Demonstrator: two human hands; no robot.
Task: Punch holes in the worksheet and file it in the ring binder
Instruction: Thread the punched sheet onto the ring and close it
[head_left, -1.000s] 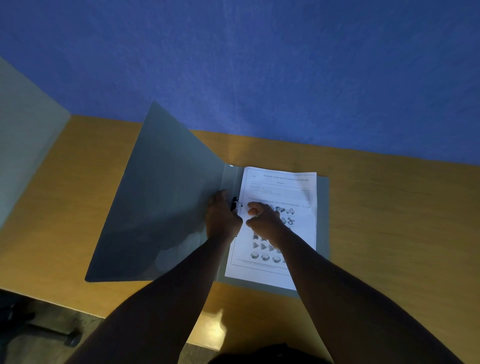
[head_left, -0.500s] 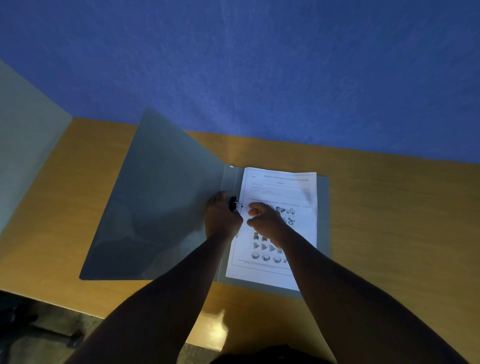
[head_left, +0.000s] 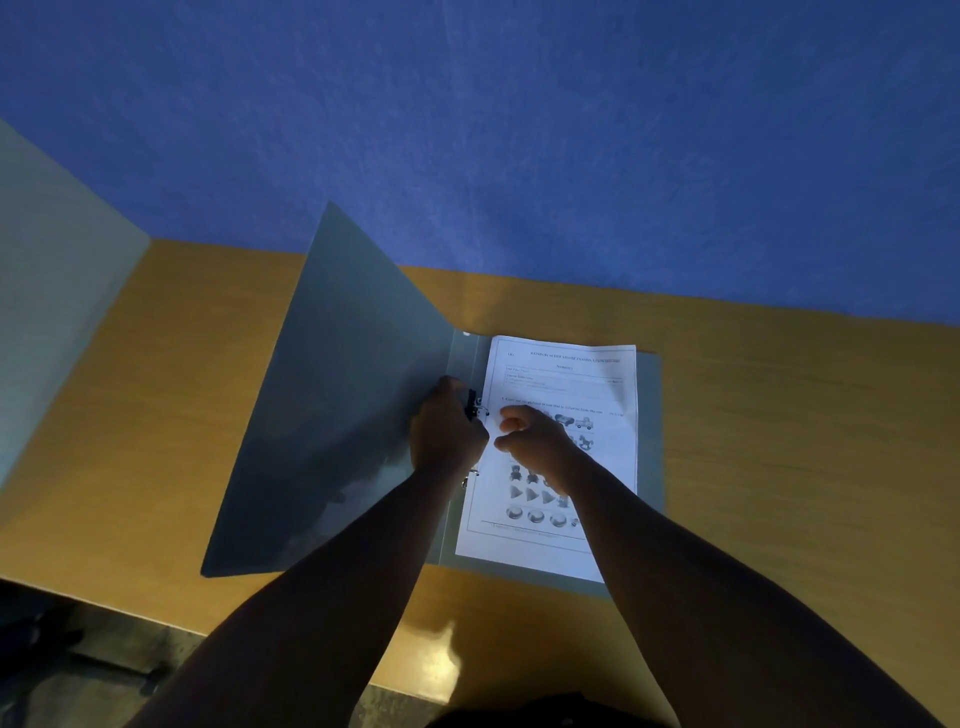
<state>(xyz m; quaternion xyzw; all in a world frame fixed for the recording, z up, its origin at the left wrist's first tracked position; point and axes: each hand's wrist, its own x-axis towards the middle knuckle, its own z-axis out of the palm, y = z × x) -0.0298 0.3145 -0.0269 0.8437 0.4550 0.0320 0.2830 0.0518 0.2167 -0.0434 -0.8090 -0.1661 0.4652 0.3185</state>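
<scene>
With the ring binder (head_left: 332, 415) propped open on the surface (head_left: 779, 467), the worksheet (head_left: 566, 384) lies inside on its back cover, holes lined up at the rings. The left hand (head_left: 447, 431) curls around the black ring lever (head_left: 471, 404), presumably to work the clasp, while the right hand (head_left: 535, 441), fingers curled, pins the sheet's edge; whether it's pinching the paper I can't tell.

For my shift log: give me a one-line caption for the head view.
Both hands, left hand and right hand, work the ring mechanism of the open grey binder, worksheet lying inside.

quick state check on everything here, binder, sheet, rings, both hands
ring binder: open, front cover raised at a slant
worksheet: flat on the right side, at the rings
rings: open or closed cannot be told
left hand: at the ring mechanism, fingers curled
right hand: on the worksheet, fingers curled
</scene>
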